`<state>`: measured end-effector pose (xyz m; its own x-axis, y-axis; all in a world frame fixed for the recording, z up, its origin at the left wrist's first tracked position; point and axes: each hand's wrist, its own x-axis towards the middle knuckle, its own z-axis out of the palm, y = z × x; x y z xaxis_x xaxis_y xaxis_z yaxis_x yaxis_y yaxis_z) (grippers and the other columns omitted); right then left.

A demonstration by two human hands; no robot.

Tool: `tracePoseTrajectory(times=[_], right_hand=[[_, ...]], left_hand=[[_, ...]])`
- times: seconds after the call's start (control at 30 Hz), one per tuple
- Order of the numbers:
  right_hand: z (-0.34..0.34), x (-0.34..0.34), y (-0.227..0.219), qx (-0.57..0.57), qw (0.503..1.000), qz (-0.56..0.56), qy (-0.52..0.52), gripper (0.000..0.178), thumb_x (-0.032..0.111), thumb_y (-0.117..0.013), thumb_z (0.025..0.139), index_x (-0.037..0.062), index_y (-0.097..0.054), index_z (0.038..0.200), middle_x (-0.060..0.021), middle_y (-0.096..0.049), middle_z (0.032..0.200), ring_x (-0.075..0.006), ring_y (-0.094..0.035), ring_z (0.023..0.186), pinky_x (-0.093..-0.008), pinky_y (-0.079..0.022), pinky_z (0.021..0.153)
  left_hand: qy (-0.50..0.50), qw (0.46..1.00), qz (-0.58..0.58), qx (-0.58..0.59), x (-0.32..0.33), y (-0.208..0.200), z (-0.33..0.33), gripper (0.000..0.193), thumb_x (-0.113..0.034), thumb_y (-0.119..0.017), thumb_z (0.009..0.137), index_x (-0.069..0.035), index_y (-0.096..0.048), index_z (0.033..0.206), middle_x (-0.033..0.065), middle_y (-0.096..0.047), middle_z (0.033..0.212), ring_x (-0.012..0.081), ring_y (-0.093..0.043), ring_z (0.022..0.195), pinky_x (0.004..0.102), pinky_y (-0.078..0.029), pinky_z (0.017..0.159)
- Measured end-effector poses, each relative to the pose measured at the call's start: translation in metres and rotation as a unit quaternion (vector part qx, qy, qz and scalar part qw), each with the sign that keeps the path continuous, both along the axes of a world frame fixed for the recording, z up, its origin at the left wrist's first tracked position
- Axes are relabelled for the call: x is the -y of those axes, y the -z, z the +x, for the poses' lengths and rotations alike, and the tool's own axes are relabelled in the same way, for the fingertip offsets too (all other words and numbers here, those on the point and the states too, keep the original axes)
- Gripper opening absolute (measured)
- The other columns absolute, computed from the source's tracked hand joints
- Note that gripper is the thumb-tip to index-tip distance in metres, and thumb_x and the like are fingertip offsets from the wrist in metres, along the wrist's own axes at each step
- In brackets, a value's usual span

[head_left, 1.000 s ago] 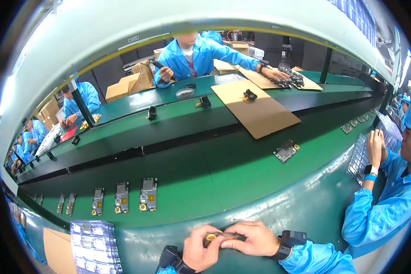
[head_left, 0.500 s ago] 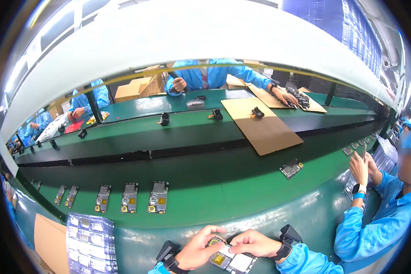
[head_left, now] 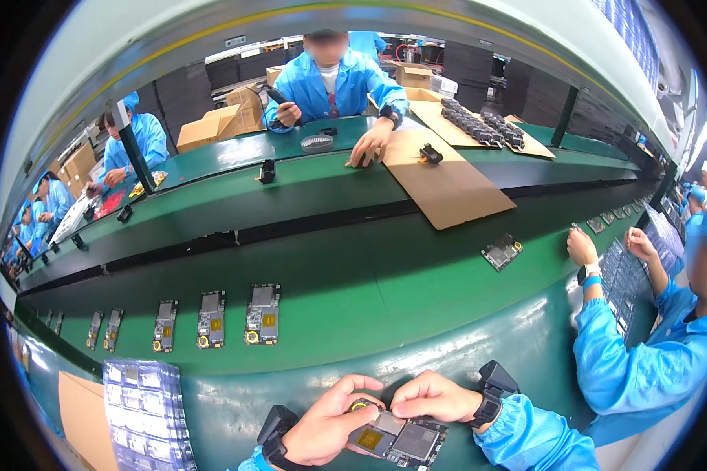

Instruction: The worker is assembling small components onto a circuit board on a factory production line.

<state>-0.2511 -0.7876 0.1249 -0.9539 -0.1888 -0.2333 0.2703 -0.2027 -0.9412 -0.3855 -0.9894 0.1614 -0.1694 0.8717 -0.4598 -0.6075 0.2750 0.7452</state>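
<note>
A circuit board (head_left: 415, 444) with grey metal shields, a gold-yellow square and a yellow ring at one corner is held low in front of me. My left hand (head_left: 327, 424) grips its left end, thumb lying over the front. My right hand (head_left: 436, 397) is closed in a pinch at the board's upper edge, thumb and forefinger touching or just above it. Whatever may be between those fingertips is too small to make out. Both wrists carry black strapped devices.
Several similar boards (head_left: 262, 314) lie along the green belt (head_left: 353, 314), another board (head_left: 501, 252) farther right. Clear plastic trays (head_left: 145, 416) stand at left. A co-worker's hands (head_left: 583, 247) are at right. Across, another person reaches over a cardboard sheet (head_left: 456, 192) bearing a black part (head_left: 430, 154).
My view has tilted up. The board's shields turned from bright white to grey. The person opposite moved a hand from the black parts to the belt; the right co-worker's hands moved apart.
</note>
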Motion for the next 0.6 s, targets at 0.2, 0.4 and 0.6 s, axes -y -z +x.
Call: tracePoseTrajectory(times=[0.2, 0.4, 0.6], right_hand=[[-0.002, 0.010, 0.003, -0.047, 0.998, -0.030, 0.016, 0.021, 0.019, -0.059, 0.100, 0.0002, -0.069, 0.095, 0.0003, -0.063, 0.080, -0.0076, -0.057, 0.075, -0.0252, -0.044, 0.068], [-0.007, 0.018, 0.001, -0.080, 0.994, -0.078, -0.011, 0.019, 0.017, -0.062, 0.098, -0.0013, -0.068, 0.100, -0.0024, -0.064, 0.082, -0.0095, -0.060, 0.077, -0.0259, -0.048, 0.070], [-0.011, 0.028, 0.000, -0.052, 0.995, -0.077, -0.017, 0.016, 0.016, -0.066, 0.096, 0.0010, -0.067, 0.091, 0.0010, -0.062, 0.078, -0.0057, -0.058, 0.072, -0.0231, -0.045, 0.064]], left_hand=[[0.009, 0.988, 0.091, 0.123, 0.006, 0.023, -0.010, 0.034, -0.004, -0.053, 0.100, -0.005, -0.044, 0.132, 0.0110, -0.063, 0.113, 0.0197, -0.065, 0.102, 0.0343, -0.053, 0.087], [0.035, 0.984, 0.144, 0.095, 0.009, 0.037, -0.015, 0.028, -0.006, -0.056, 0.100, -0.003, -0.048, 0.127, 0.0100, -0.064, 0.106, 0.0174, -0.063, 0.101, 0.0313, -0.049, 0.089], [-0.036, 0.949, 0.233, -0.211, 0.015, 0.035, -0.010, 0.034, 0.003, -0.066, 0.091, -0.003, -0.049, 0.120, 0.0085, -0.065, 0.098, 0.0122, -0.061, 0.094, 0.0268, -0.049, 0.080]])
